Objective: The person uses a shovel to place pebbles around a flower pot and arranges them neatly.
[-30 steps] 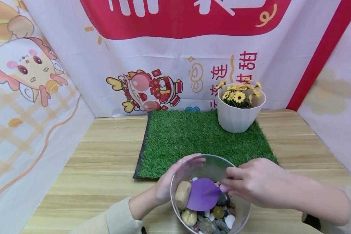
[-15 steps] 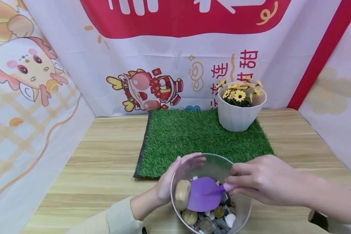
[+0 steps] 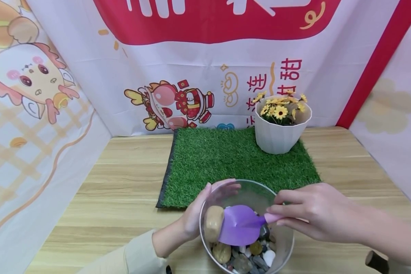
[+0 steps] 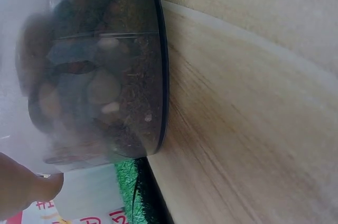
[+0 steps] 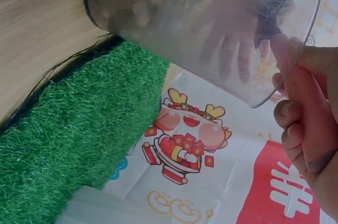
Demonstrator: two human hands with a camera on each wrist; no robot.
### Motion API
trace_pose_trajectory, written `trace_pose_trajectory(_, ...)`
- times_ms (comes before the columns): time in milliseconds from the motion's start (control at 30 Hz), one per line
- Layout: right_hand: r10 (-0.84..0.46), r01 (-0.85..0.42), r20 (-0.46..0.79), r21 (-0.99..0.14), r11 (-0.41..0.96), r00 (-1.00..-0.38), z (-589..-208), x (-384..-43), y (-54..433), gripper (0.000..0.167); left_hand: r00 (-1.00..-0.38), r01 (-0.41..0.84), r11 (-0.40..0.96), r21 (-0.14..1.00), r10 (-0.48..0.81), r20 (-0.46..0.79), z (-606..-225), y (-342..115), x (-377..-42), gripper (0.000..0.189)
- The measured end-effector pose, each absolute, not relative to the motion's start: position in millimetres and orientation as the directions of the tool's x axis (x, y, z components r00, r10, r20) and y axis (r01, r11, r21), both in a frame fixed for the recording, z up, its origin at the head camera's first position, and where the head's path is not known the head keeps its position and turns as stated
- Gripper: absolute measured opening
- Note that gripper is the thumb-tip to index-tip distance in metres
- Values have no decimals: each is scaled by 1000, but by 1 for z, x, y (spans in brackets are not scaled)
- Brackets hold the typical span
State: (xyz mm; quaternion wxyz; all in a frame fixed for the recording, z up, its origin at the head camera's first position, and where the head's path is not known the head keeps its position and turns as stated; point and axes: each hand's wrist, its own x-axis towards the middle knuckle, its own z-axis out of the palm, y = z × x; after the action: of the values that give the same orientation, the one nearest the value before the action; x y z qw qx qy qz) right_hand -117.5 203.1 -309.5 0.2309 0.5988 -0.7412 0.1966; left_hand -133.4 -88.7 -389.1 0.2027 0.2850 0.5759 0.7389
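Note:
A clear bucket (image 3: 289,243) with stones in it stands at the table's front. My right hand (image 3: 315,213) grips the pink handle (image 5: 311,108) of a purple shovel (image 3: 239,225) over the bucket's rim. The shovel's blade is down inside the bucket, right at a big tan stone (image 3: 214,224) by the left wall. My left hand (image 3: 196,213) rests on the outside of the bucket's left and far wall, its fingers (image 5: 227,55) straight and showing through the plastic. Pebbles (image 3: 257,262), white, grey and yellowish, lie below the blade; the blade hides others.
Behind the bucket lies a green turf mat (image 3: 226,163) on the wooden table (image 3: 106,190). A white pot (image 3: 282,137) of yellow flowers (image 3: 280,112) stands on the mat's far right corner. Dark soil (image 4: 134,92) shows low in the bucket. Printed cloth (image 3: 198,76) closes off the back.
My right hand has moved to the right, and more of the pink handle shows. The blade and the tan stone have risen a little inside the bucket. My left hand stays in place.

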Motion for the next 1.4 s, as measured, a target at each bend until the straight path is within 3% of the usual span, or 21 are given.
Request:
trace_pose_trajectory(233, -801, -963, 542, -66, 262, -255, -312, -115, 210, 30, -758, 21, -248, 968, 628, 177, -391, -90, -134, 70)
trace_pose_trajectory(633, -748, -978, 635, -56, 203, -192, -317, -123, 215, 29, -753, 25, -285, 958, 626, 206, -394, -91, -135, 70)
trace_pose_trajectory(933, -743, -966, 626, -68, 251, -237, -312, -126, 222, 29, -751, 48, -289, 956, 620, 225, -397, -90, -136, 67)
trace_pose_trajectory(1167, -737, -934, 595, -67, 352, -320, -308, -124, 230, 37, -721, 14, -327, 945, 652, 236, -397, -89, -138, 69)
trace_pose_trajectory(1400, -733, -939, 615, -39, 341, -291, -306, -128, 232, 36, -721, 8, -319, 948, 655, 226, -396, -90, -137, 69)
